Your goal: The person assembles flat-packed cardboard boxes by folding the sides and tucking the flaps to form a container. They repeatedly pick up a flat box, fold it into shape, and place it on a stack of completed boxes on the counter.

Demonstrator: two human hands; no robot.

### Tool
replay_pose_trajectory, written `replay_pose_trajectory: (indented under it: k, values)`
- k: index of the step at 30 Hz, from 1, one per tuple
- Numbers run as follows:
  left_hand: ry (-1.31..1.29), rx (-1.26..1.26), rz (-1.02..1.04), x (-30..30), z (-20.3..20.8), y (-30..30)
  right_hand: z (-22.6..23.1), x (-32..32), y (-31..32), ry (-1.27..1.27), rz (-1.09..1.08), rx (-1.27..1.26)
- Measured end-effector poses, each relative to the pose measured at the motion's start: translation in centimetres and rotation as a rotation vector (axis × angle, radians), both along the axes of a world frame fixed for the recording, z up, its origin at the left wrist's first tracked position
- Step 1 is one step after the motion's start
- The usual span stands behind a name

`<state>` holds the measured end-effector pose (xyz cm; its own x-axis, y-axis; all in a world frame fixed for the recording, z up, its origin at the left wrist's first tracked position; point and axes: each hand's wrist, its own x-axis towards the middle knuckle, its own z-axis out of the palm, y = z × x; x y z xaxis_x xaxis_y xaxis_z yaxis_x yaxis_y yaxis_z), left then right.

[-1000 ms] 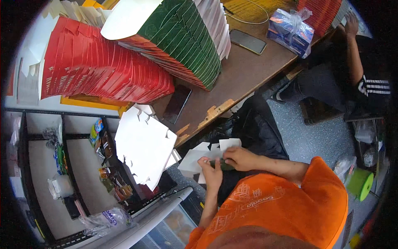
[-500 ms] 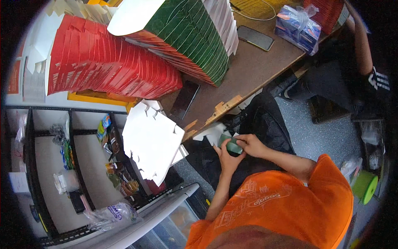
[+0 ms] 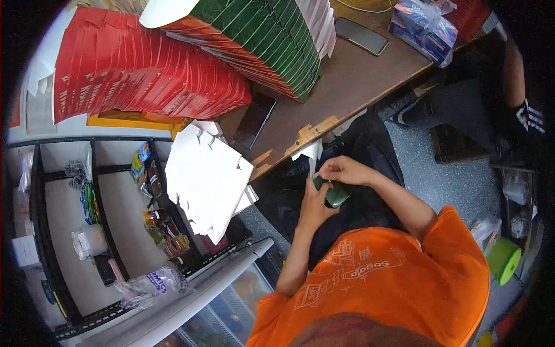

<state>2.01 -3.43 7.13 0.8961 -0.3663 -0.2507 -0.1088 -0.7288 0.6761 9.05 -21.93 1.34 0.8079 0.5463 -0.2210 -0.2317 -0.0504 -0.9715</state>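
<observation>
1. Gripping the green-and-white card (image 3: 338, 198), the left hand (image 3: 314, 205) curls around its green part; the right hand (image 3: 347, 170), nearer its upper edge, looks pinched shut on it.
2. The card is just off the tabletop's (image 3: 347, 81) front edge, its long axis apparently slanting from that edge rightward, toward the body.
3. The rack's (image 3: 124, 220) compartments hold packets (image 3: 165, 232) and a clear tub (image 3: 91, 242), contents unclear.

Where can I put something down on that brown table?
On the bare patch of brown table between the green stack and the blue package, below the upper phone. The left part is crowded: the red stack and green stack fill it, and the lower phone lies close by.
</observation>
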Motion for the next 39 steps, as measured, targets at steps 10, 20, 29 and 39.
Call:
replay_pose_trajectory:
  k: [10,20,29,39]
  values:
    - [-0.033,-0.029,-0.022,0.3,-1.6,0.7,-1.7,1.0,0.3,0.218,-0.041,-0.097]
    - [-0.189,-0.078,0.162,-1.1,-0.7,1.1,0.1,0.0,0.0,0.15,0.085,0.1]
    - [-0.128,-0.685,0.716,-4.7,-0.8,3.3,-1.7,-0.2,-3.2,0.268,-0.14,-0.156]
    - [-0.096,-0.149,-0.009,-5.1,1.8,1.8,1.7,-3.4,-4.6,0.252,-0.267,-0.142]
